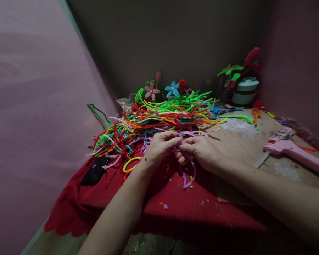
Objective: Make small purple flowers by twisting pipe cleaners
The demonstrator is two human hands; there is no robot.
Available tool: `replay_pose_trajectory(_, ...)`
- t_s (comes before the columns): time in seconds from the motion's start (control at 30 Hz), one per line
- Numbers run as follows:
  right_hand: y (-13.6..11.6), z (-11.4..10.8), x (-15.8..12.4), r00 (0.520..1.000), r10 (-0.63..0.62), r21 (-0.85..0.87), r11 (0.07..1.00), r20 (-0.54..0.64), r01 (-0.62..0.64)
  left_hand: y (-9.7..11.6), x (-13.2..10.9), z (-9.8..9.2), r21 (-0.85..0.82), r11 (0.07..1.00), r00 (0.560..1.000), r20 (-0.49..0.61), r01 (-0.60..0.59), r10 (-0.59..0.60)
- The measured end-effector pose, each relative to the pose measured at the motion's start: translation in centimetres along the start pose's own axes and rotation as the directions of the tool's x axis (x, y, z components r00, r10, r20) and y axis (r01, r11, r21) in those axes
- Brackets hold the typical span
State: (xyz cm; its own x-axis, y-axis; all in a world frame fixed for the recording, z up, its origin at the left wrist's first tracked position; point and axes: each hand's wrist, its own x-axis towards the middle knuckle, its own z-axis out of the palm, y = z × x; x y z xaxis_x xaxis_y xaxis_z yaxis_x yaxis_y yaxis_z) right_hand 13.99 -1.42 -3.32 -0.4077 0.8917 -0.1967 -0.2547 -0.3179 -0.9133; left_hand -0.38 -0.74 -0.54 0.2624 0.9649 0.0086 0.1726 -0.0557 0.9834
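"While the left hand [162, 143] and the right hand [200, 150] were bunched together over the red tablecloth [202, 216], what did they actually have?"

"Purple fuzzy stem [185, 186], pinched between thumb and fingers on both sides. Knuckles covered the exact spot, so I couldn't tell how it was bent in there."

"And the rest of it?"

"Drooped below the fingers in a pointy loop. Couldn't tell if the bottom touched the cloth, tbh."

"Looked messy around there, no?"

"Oh yeah lol. Big heap of colourful stems [164, 118] just beyond the hands, with a blue flower [172, 89] and a pink flower [152, 92] behind it. Yellow ring handle [125, 167] near the left hand, black phone-looking thing [93, 173] further left. Pink glue gun [289, 148] lay well off to the right on a brown board [244, 146]."
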Motion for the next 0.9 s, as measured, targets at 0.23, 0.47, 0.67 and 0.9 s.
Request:
replay_pose_trajectory(0.23, 0.0, 0.1, -0.1, 0.998, -0.054, 0.017, 0.998, 0.036, 0.053, 0.1, 0.0, -0.1, 0.058, 0.998, 1.000, -0.023, -0.016, 0.018)
replay_pose_trajectory(0.47, -0.4, 0.4, -0.2, 0.987, -0.148, 0.007, 0.989, -0.066, 0.149, 0.1, -0.1, 0.1, 0.054, 0.998, 0.990, -0.137, -0.031, 0.038)
replay_pose_trajectory(0.67, -0.1, 0.3, -0.1, 0.975, -0.213, -0.078, 0.975, -0.065, 0.208, 0.4, -0.3, 0.6, 0.146, 0.985, 0.971, -0.210, -0.086, 0.116)
replay_pose_trajectory(0.9, -0.2, 0.1, -0.1, 0.961, -0.258, -0.268, 0.938, -0.105, 0.222, 0.3, -0.3, 0.9, 0.197, 0.973, 0.979, -0.138, -0.119, 0.148)
